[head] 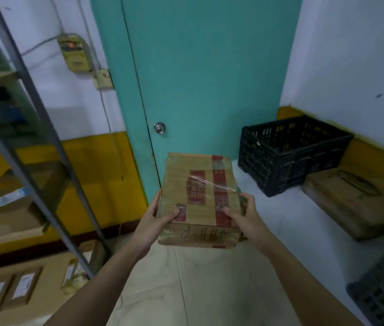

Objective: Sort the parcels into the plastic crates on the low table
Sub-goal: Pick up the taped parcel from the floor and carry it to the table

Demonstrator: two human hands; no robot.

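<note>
No wording can be read anywhere. The parcel (200, 198) carries a red printed panel and red tape bands with characters on them, but they are too blurred under the clear wrap to make out; dark strokes along its near side are equally illegible. White address labels sit on the small boxes (9, 290) at lower left, their print too small to read. The flat carton (360, 201) by the black crate (292, 154) bears an oval mark, unreadable.
</note>
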